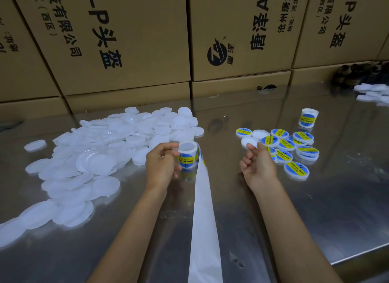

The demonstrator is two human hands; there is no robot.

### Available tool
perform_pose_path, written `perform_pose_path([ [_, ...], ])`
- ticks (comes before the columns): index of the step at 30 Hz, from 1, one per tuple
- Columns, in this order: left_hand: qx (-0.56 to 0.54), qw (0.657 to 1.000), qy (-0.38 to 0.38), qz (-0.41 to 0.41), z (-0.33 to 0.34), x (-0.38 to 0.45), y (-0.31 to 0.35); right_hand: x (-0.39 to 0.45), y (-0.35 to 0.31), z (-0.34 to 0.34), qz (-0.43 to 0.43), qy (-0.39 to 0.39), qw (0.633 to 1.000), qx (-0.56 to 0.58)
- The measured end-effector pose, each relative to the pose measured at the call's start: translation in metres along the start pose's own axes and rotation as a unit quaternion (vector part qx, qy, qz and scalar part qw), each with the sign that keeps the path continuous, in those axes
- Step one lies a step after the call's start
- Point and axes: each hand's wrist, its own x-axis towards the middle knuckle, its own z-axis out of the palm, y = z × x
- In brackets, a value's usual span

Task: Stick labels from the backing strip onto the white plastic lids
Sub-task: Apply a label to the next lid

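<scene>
My left hand grips a roll of blue-and-yellow labels above the steel table. From the roll a long white backing strip hangs down toward me. My right hand is raised with curled fingers, pinching the edge of a white plastic lid at its fingertips. To the left spreads a big heap of plain white lids. On the right lies a cluster of labelled lids, with two unlabelled ones among them.
A second label roll stands upright behind the labelled cluster. Stacked cardboard boxes wall off the back of the table. More white lids lie at the far right beside dark objects. The table's edge runs at lower right.
</scene>
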Motion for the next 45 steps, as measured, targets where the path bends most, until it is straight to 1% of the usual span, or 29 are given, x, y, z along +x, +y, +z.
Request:
perform_pose_path([
  [2, 0.006, 1.0, 0.006, -0.006, 0.0, 0.001, -0.001, -0.002, 0.003, 0.002, -0.018, -0.016, 0.999, -0.048],
  [4, 0.027, 1.0, 0.014, -0.006, -0.001, 0.001, -0.002, -0.005, 0.008, 0.006, -0.04, -0.027, 0.991, -0.124],
  [6, 0.052, 0.998, 0.036, 0.005, -0.005, 0.004, -0.002, -0.01, 0.015, 0.01, -0.067, -0.036, 0.975, -0.207],
  [7, 0.067, 0.996, 0.061, 0.013, -0.01, 0.008, -0.002, -0.012, 0.019, 0.011, -0.086, -0.04, 0.965, -0.244],
  [9, 0.125, 0.984, 0.123, 0.03, -0.023, 0.017, -0.002, -0.015, 0.028, 0.013, -0.131, -0.052, 0.94, -0.311],
  [11, 0.227, 0.96, 0.155, 0.051, -0.039, 0.024, -0.006, -0.017, 0.035, 0.014, -0.17, -0.054, 0.913, -0.368],
  [13, 0.318, 0.936, 0.137, 0.059, -0.047, 0.026, -0.011, -0.019, 0.04, 0.016, -0.199, -0.056, 0.894, -0.397],
  [15, 0.368, 0.923, 0.099, 0.059, -0.047, 0.025, -0.015, -0.021, 0.045, 0.018, -0.226, -0.071, 0.879, -0.413],
  [18, 0.398, 0.912, 0.073, 0.07, -0.043, 0.023, -0.016, -0.027, 0.053, 0.02, -0.26, -0.114, 0.852, -0.441],
  [22, 0.426, 0.898, 0.073, 0.083, -0.041, 0.024, -0.015, -0.03, 0.06, 0.021, -0.276, -0.164, 0.823, -0.469],
  [24, 0.444, 0.89, 0.064, 0.081, -0.039, 0.024, -0.015, -0.032, 0.06, 0.021, -0.273, -0.172, 0.82, -0.472],
  [27, 0.497, 0.862, 0.044, 0.085, -0.035, 0.025, -0.019, -0.034, 0.058, 0.02, -0.27, -0.17, 0.827, -0.463],
  [28, 0.499, 0.861, 0.045, 0.089, -0.035, 0.025, -0.02, -0.034, 0.057, 0.02, -0.268, -0.171, 0.827, -0.464],
  [30, 0.48, 0.871, 0.049, 0.096, -0.037, 0.027, -0.021, -0.034, 0.056, 0.019, -0.256, -0.181, 0.828, -0.465],
  [33, 0.465, 0.879, 0.037, 0.1, -0.039, 0.029, -0.02, -0.032, 0.054, 0.018, -0.215, -0.219, 0.84, -0.447],
  [35, 0.486, 0.868, 0.01, 0.104, -0.039, 0.029, -0.018, -0.032, 0.055, 0.017, -0.199, -0.242, 0.836, -0.449],
  [37, 0.524, 0.844, -0.037, 0.103, -0.039, 0.028, -0.017, -0.031, 0.057, 0.017, -0.195, -0.256, 0.829, -0.458],
  [40, 0.556, 0.818, -0.108, 0.1, -0.037, 0.028, -0.019, -0.029, 0.057, 0.016, -0.197, -0.254, 0.828, -0.459],
  [43, 0.547, 0.819, -0.138, 0.105, -0.037, 0.028, -0.016, -0.028, 0.058, 0.016, -0.199, -0.252, 0.831, -0.455],
  [45, 0.529, 0.831, -0.138, 0.103, -0.036, 0.027, -0.013, -0.027, 0.058, 0.015, -0.197, -0.254, 0.83, -0.457],
])
